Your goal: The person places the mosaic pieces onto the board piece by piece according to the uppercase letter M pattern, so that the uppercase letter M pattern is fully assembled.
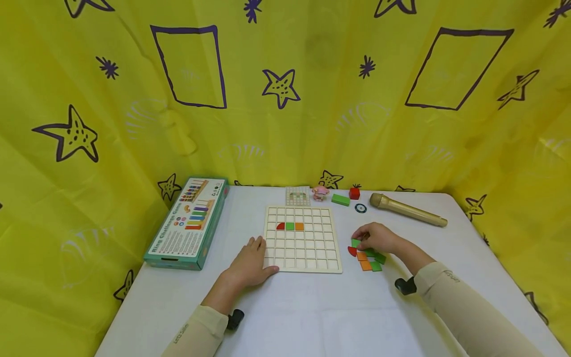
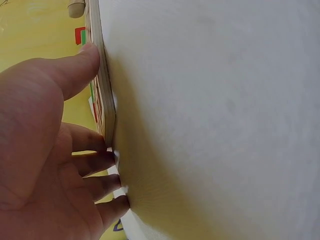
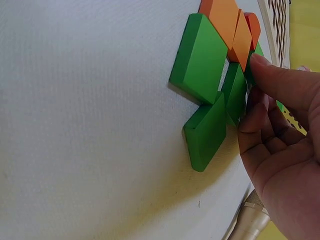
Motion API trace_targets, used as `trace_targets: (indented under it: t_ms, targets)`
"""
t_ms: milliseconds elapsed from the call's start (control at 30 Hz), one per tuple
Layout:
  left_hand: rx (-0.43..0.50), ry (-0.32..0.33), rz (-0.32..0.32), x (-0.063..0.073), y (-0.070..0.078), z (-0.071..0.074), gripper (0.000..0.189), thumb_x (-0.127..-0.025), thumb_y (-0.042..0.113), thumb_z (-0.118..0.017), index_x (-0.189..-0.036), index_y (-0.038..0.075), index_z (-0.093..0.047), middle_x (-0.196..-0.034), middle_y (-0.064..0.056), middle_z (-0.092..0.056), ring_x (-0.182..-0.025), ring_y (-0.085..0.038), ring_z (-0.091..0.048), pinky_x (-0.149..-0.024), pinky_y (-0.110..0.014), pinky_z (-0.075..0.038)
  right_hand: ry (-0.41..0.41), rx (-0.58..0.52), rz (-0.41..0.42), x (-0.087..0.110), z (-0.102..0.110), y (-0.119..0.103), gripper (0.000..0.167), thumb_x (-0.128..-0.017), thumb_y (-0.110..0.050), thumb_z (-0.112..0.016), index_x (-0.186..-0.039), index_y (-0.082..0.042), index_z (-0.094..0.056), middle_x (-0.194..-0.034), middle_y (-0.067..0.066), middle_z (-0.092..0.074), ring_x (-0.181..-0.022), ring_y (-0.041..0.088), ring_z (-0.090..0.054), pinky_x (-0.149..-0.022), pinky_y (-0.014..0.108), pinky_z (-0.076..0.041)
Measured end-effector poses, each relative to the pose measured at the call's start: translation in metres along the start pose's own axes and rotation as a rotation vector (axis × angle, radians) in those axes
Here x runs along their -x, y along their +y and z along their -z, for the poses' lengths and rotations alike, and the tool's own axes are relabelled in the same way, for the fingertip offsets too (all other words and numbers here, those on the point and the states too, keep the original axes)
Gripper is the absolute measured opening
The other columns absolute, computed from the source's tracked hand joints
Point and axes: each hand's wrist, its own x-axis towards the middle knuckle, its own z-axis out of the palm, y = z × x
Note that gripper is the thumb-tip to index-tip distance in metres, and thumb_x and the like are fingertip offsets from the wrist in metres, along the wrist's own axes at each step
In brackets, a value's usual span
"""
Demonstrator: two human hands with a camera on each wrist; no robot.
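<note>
A wooden grid board [image 1: 312, 270] lies on the white table. In its upper left part a red quarter-round tile [image 1: 280, 226], a green tile [image 1: 290, 226] and an orange tile [image 1: 300, 226] sit in a row. My left hand [image 1: 250, 263] rests at the board's lower left corner, thumb on the front edge and fingers along the left side. To the board's right, my right hand [image 1: 376, 237] pinches a green tile [image 1: 355, 243] at the top of a small pile. Around it lie a red quarter-round tile [image 1: 352, 251], orange tiles [image 1: 366, 266] and green tiles [image 3: 202, 60].
A Ring Challenge Game box [image 1: 187, 223] lies at the left. Behind the board are a pattern card [image 1: 297, 196], a pink figurine [image 1: 320, 193], a green block [image 1: 341, 200], a red cube [image 1: 354, 193], a round token [image 1: 361, 208] and a gold microphone [image 1: 410, 210]. A yellow curtain hangs behind.
</note>
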Motion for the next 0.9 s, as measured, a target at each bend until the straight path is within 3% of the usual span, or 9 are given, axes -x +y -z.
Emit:
trace_targets:
  t_ms: [333,600,900]
  targets:
    - [0.001,-0.002,0.007,-0.001,-0.001,-0.003,0.094,-0.093,0.053,-0.067,-0.152,-0.011,-0.031,-0.16,-0.024,-0.03,-0.149,-0.042,-0.022,-0.119,-0.051,-0.026,0.001,-0.008,-0.012,-0.003,-0.002,0.001,0.018,-0.087,-0.005,-0.076,-0.104,-0.003,-0.071,-0.091,0.003,-0.065,-0.081,0.02,-0.054,-0.073,0.032,-0.049]
    - [-0.002,0.008,-0.004,0.0,0.0,-0.001,0.093,-0.093,0.053,-0.066,-0.152,-0.011,-0.032,-0.159,-0.025,-0.03,-0.149,-0.043,-0.022,-0.119,-0.051,-0.025,-0.008,-0.009,0.04,-0.004,0.004,0.002,0.012,-0.089,-0.005,-0.073,-0.1,-0.003,-0.071,-0.089,0.003,-0.066,-0.082,0.021,-0.056,-0.075,0.032,-0.05]
    - [0.001,0.005,-0.014,0.002,0.001,0.002,0.092,-0.094,0.051,-0.066,-0.151,-0.012,-0.032,-0.159,-0.026,-0.03,-0.148,-0.043,-0.023,-0.118,-0.051,-0.026,-0.039,-0.033,0.018,-0.01,0.009,-0.002,0.01,-0.089,-0.003,-0.071,-0.099,-0.005,-0.071,-0.087,0.003,-0.064,-0.083,0.021,-0.054,-0.075,0.034,-0.049]
